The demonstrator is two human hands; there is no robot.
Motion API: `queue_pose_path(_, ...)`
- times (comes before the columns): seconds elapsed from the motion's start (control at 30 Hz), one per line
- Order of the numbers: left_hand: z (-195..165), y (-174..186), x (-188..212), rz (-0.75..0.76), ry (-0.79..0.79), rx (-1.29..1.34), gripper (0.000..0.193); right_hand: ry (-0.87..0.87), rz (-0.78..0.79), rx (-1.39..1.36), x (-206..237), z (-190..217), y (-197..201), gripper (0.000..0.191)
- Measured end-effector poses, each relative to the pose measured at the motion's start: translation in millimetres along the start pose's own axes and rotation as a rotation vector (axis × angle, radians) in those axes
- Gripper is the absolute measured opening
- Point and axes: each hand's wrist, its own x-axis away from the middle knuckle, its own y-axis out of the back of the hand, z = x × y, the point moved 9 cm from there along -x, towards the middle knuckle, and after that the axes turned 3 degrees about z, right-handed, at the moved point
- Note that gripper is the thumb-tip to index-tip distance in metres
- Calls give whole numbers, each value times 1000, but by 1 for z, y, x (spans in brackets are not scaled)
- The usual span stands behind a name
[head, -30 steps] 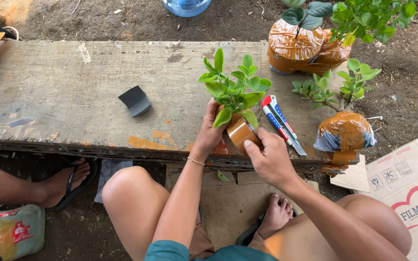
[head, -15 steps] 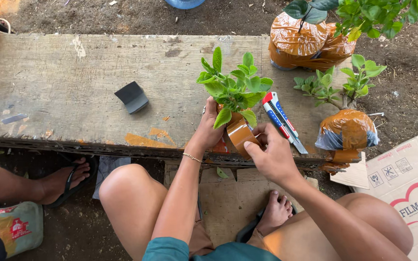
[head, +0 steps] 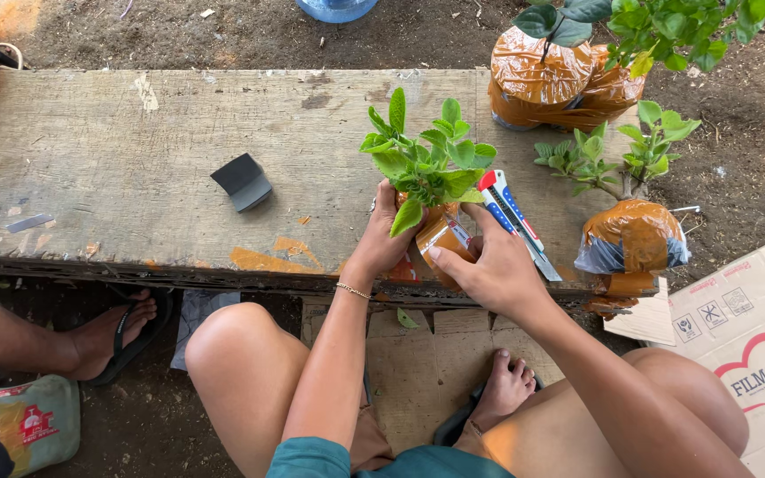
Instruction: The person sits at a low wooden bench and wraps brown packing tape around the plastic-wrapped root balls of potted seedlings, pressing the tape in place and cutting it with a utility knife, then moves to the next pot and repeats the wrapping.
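Observation:
A small green leafy plant [head: 427,159] stands at the near edge of a worn wooden bench [head: 135,159], its root ball wrapped in brown tape [head: 440,235]. My left hand [head: 387,235] grips the wrapped base from the left. My right hand [head: 489,265] holds the wrap from the right, thumb pressed on the tape. A red, white and blue utility knife [head: 515,221] lies just behind my right hand on the bench.
A dark grey folded pad [head: 243,181] lies mid-bench. Other tape-wrapped plants stand at the back right [head: 560,75] and on the right [head: 630,239]. A cardboard box [head: 745,319] sits at the right. Another person's sandalled foot [head: 108,332] rests at the left.
Both hands stay on the wrapped plant with only small finger shifts. The view has tilted slightly.

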Motion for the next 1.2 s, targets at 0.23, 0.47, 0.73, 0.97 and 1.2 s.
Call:
queue_pose_path(0.23,3,-1,0,-26,-1,135,47,103,-42,-3,-20,1,6,101)
queue_pose_path(0.47,1,1,-4,-54,32,102,59,173,-43,-43,-27,0,6,102)
queue_pose_path(0.73,-18,5,-8,-140,-87,-19,62,82,-21,-34,-23,-5,4,103)
queue_pose_path(0.97,-4,-2,-14,-20,88,402,66,12,-55,-104,-13,-11,4,89)
queue_pose_path(1.2,10,13,-30,71,95,-105,61,65,-51,65,-4,-2,-4,54)
